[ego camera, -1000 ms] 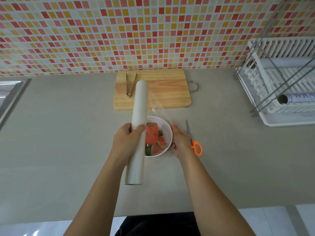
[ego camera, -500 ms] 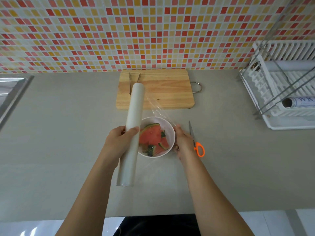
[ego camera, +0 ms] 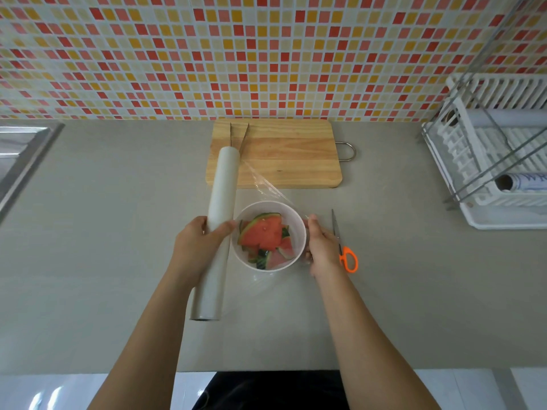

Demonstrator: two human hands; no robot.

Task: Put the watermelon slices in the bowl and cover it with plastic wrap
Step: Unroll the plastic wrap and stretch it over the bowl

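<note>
A white bowl (ego camera: 297, 221) sits on the grey counter and holds several red watermelon slices (ego camera: 264, 233) with green rind. My left hand (ego camera: 197, 247) grips a long white roll of plastic wrap (ego camera: 220, 208) just left of the bowl. A clear sheet of wrap (ego camera: 266, 187) runs from the roll across the bowl to my right hand (ego camera: 321, 250), which pinches the film's free edge against the bowl's right side.
A wooden cutting board (ego camera: 284, 155) with metal tongs (ego camera: 239, 136) lies behind the bowl. Orange-handled scissors (ego camera: 343, 247) lie just right of my right hand. A white dish rack (ego camera: 500, 173) with rolls stands at the far right. A steel sink (ego camera: 20, 155) is at the left edge.
My left hand has drawn the roll leftward off the bowl, stretching the film over it and uncovering the slices. My right hand stays at the bowl's right side.
</note>
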